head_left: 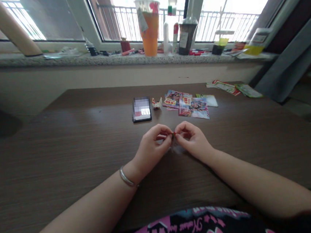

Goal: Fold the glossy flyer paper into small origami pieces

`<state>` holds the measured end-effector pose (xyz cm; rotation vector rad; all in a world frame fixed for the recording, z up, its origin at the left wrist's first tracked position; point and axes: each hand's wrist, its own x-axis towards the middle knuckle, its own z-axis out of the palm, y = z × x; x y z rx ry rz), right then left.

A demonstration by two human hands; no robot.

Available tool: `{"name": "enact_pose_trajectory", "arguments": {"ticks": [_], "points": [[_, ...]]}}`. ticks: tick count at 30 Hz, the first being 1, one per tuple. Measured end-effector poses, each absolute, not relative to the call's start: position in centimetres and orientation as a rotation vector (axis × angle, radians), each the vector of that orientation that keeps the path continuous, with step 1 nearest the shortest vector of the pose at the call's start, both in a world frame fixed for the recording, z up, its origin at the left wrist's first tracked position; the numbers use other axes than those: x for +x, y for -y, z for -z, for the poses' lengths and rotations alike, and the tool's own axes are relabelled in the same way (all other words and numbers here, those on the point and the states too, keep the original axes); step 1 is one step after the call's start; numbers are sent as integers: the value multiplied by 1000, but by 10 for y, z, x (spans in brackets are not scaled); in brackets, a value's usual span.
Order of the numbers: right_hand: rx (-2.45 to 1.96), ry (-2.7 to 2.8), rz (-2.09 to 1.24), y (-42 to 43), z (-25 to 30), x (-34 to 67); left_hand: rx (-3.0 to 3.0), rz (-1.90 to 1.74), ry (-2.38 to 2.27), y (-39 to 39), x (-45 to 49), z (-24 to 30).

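Note:
My left hand (154, 143) and my right hand (193, 139) meet over the middle of the brown table (67, 169), each with thumb and forefinger pinched together. Between the two pinches shows a tiny red and green thing (173, 134), mostly covered by fingertips and too small to name. Both hands seem to grip it, one from each side. Just beyond them lie a dark-framed phone (141, 109), a crumpled red and white wrapper (157, 103) and several printed leaflets (193, 106). A silver bangle (126, 177) circles my left wrist.
Green and red packets (225, 87) lie at the table's far right. Along the stone windowsill (106, 59) stand a tall cup of orange drink (149, 29), a dark drink cup (187, 36), bottles and small clutter. A grey curtain (290, 59) hangs at the right.

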<state>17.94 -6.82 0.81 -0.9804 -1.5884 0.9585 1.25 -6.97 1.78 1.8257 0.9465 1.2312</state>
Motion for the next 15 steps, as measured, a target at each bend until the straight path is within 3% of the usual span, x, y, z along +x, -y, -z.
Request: {"name": "enact_pose_trajectory", "arguments": {"ticks": [15], "points": [[-939,1657,-962,72,-11,180,1960,-1202,-916,66,10,-17]]}}
